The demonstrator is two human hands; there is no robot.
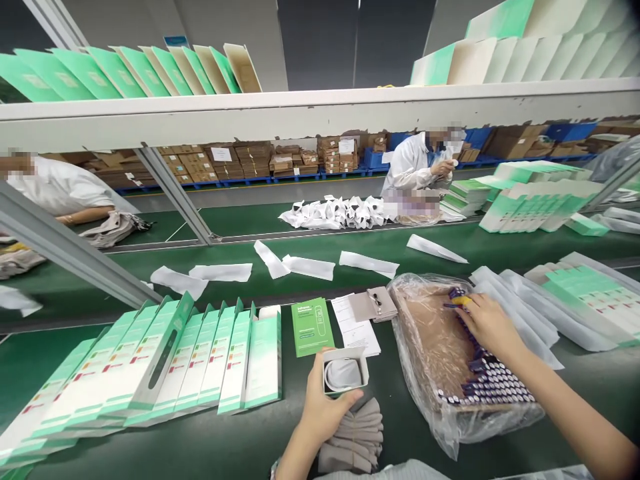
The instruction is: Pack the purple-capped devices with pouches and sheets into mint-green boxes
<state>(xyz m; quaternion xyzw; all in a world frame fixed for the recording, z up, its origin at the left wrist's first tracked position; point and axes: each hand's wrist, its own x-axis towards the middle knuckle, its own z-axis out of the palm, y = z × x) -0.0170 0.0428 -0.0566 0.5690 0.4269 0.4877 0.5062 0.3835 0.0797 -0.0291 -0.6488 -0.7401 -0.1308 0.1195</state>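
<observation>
My left hand (pixel 325 403) is wrapped around a small white carton (pixel 365 373), open at the top. A white wrapped item (pixel 343 374) sits inside it. Over a plastic-lined tray (pixel 425 347), my right hand (pixel 493 323) has its fingers closed on dark blue batteries (pixel 456 295); something yellow (pixel 462 301) shows at the fingertips. More batteries (pixel 495 383) stand in rows at the tray's near right, silver ends up. Just below the carton lies a banded bundle of grey cloth pouches (pixel 356 440). A green booklet (pixel 313 327) and white printed sheets (pixel 354 325) lie beyond it.
Green-and-white cartons (pixel 200 360) lean in a row at left; another stack (pixel 595 293) is at right. White sleeves (pixel 520 313) lie beside the tray, others (pixel 370 263) on the belt. A shelf beam (pixel 320 113) crosses above. Two co-workers in white (pixel 410 163) are across.
</observation>
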